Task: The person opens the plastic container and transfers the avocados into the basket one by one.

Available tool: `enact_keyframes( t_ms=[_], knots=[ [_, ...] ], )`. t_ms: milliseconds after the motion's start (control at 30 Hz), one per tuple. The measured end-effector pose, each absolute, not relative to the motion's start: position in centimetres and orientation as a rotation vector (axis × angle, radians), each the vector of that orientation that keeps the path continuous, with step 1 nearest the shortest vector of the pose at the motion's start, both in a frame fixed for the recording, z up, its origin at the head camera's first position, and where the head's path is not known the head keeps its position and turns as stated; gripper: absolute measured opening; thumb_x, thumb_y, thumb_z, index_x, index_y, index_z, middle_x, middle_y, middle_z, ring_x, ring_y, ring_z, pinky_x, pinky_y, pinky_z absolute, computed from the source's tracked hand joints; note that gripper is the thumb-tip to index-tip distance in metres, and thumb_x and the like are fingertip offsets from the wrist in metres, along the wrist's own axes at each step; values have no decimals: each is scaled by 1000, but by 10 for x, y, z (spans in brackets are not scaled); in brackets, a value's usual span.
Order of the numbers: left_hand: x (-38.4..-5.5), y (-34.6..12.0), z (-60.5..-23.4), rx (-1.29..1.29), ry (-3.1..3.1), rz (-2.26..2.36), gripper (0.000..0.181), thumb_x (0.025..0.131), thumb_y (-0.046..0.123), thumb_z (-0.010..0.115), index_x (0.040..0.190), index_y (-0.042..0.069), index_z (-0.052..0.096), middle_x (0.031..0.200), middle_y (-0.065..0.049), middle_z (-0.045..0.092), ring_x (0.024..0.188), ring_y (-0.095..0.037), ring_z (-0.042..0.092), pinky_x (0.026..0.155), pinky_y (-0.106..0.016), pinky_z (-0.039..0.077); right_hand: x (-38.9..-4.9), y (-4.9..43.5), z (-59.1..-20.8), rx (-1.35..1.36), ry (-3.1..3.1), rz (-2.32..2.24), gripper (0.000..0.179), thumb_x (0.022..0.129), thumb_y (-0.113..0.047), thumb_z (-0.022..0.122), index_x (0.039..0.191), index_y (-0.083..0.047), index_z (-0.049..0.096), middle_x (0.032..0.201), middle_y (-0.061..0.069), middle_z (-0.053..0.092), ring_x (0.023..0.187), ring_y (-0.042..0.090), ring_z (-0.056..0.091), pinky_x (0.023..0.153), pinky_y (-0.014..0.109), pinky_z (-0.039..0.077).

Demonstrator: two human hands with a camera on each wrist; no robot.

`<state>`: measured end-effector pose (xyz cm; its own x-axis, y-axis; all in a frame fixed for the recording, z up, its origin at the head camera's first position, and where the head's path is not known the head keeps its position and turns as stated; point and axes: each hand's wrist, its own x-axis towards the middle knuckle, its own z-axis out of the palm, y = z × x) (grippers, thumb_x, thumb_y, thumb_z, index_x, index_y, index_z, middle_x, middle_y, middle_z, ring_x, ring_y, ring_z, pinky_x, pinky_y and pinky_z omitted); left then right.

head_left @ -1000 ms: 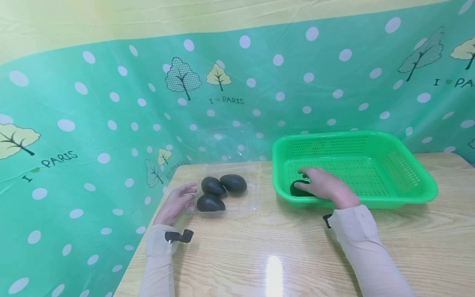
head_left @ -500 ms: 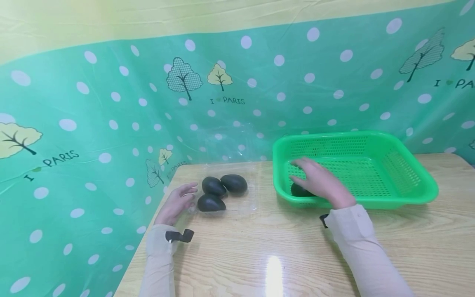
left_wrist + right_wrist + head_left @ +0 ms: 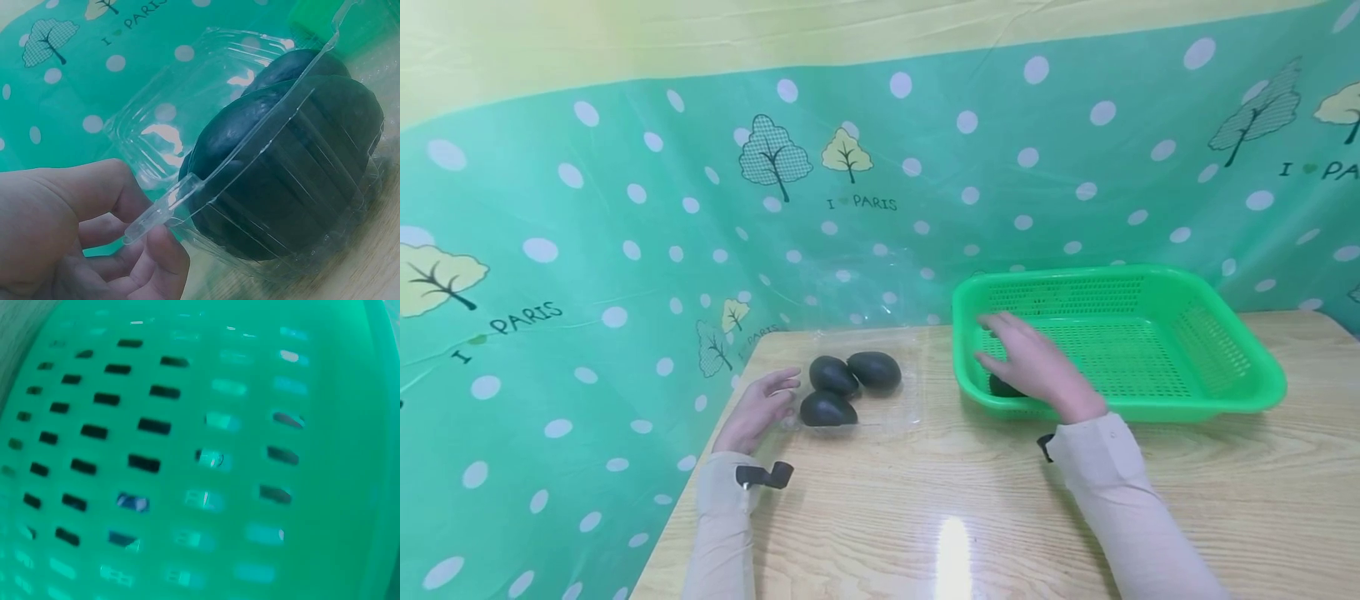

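Pinching the tab [image 3: 159, 212] of an open clear container [image 3: 910, 402], the left hand [image 3: 756, 412] sits beside three dark oval fruits [image 3: 833, 377] lying inside it. The right hand [image 3: 1033, 362], fingers extended around nothing, hovers in the green basket's [image 3: 1243, 377] left end, above another dark fruit [image 3: 1003, 387], partly hidden. Container and basket rest on a wooden table [image 3: 857, 525].

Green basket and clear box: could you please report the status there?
Left grip pinching clear box's tab. Right grip open over green basket. Three dark fruits boxed; one dark fruit in basket, partly hidden by right grip.
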<state>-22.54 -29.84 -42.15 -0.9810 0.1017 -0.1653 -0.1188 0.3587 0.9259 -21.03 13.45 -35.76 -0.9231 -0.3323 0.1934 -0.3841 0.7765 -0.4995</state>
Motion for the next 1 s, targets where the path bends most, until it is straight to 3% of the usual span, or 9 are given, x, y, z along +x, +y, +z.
enact_keyframes(
  t_ms=[167, 267, 500, 733, 1000],
  knots=[
    [-226, -299, -422, 0, 2438, 1664, 56, 94, 5, 49, 149, 4, 41, 144, -24, 46, 127, -36, 50, 101, -38, 47, -210, 130, -357, 584, -2862, 839, 57, 97, -27, 62, 147, -5, 43, 148, 16, 46, 131, 35, 48, 106, 55, 42],
    [-227, -299, -423, -5, 2443, 1659, 55, 94, 5, 49, 149, 5, 41, 144, -23, 47, 128, -35, 50, 102, -38, 46, -211, 126, -356, 593, -2860, 835, 58, 97, -28, 62, 147, -5, 43, 149, 16, 45, 139, 37, 40, 111, 56, 36],
    [-226, -299, -421, -3, 2433, 1674, 55, 95, 6, 49, 149, 4, 40, 146, -25, 45, 131, -38, 47, 101, -38, 47, -210, 118, -355, 617, -2848, 841, 58, 97, -30, 62, 146, -6, 44, 144, 14, 50, 128, 34, 51, 105, 54, 44],
    [-226, -299, -421, 13, 2427, 1676, 56, 95, 6, 48, 150, 4, 38, 146, -25, 44, 133, -39, 45, 106, -45, 45, -211, 109, -354, 644, -2832, 825, 55, 97, -32, 62, 144, -8, 47, 143, 13, 50, 131, 33, 50, 106, 53, 43],
    [-227, -299, -423, -5, 2432, 1674, 54, 95, 6, 49, 148, 6, 41, 146, -24, 46, 133, -39, 46, 106, -45, 44, -212, 98, -354, 681, -2809, 865, 53, 96, -31, 63, 142, -8, 49, 142, 12, 52, 129, 31, 51, 108, 52, 43]
  ],
)
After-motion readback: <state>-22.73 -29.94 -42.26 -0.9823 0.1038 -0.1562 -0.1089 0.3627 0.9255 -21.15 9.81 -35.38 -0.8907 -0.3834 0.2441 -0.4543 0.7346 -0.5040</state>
